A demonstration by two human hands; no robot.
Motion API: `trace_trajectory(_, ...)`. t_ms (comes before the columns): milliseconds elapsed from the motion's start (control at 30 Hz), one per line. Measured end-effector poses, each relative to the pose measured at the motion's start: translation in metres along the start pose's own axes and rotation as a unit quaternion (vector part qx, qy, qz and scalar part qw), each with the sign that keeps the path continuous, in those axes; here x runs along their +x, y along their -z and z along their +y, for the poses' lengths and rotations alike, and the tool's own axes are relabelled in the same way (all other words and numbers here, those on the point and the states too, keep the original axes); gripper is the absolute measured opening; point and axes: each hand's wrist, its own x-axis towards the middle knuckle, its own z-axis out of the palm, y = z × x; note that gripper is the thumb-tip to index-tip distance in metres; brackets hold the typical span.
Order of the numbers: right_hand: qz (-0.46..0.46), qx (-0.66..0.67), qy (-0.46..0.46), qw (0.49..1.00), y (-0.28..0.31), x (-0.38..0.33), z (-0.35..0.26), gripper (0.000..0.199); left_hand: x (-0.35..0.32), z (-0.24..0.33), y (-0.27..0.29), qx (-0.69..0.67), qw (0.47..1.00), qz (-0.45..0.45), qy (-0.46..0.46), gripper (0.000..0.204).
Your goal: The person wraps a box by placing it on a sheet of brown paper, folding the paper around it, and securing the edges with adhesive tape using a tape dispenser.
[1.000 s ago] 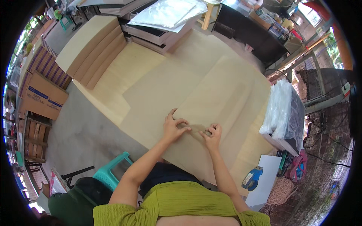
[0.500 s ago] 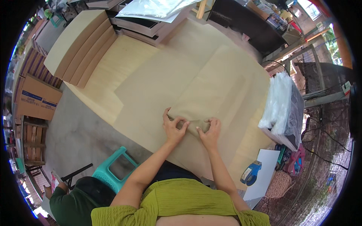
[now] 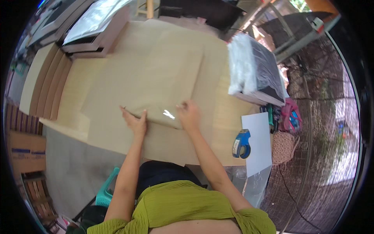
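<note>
Grip first: left hand has thumb and fingers spread apart, resting at the edge of the upper layer of brown wrapping paper, nothing clenched. Right hand is motion-blurred, fingers curled, over or on the same paper; can't tell whether it pinches anything. Paper lies on the pale wooden surface in front of the person, with a slightly raised edge running between the hands. Small shiny patch just left of the right hand, possibly clear tape or film.

Handling, as a judgement: press the edge flat with the left palm so the layers don't slide, and smooth with the right from the held side outward, light pressure. Thin paper would likely crease or tear if tugged; lifting both hands at once might let the edge spring up.

Right of the hands: blue tape dispenser, partly over a white sheet. Beyond that sheet, a pink woven pouch and a bright pink bag. Farther up on the right, a plastic-wrapped stack. Far left, stacked brown boards; behind them a plastic-covered stack. Farthest, a dark panel, cut by the rim.
</note>
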Motion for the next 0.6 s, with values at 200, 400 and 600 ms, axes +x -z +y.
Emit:
trace_trajectory(200, 0.187, -0.313, -0.209, 0.907, 0.157, -0.12, 0.142, 0.087, -0.003, 0.018, 0.005, 0.033, 0.998, -0.007, 0.048, 0.113)
trace_trajectory(400, 0.102, -0.269, -0.244, 0.926, 0.162, -0.13, 0.183, 0.102, -0.004, 0.0, 0.0, 0.048, 0.999, 0.017, 0.013, 0.11)
trace_trajectory(600, -0.008, -0.093, -0.073, 0.993, 0.193, -0.105, 0.065, 0.092, -0.016, 0.011, -0.004, 0.041, 0.999, 0.018, 0.031, 0.101)
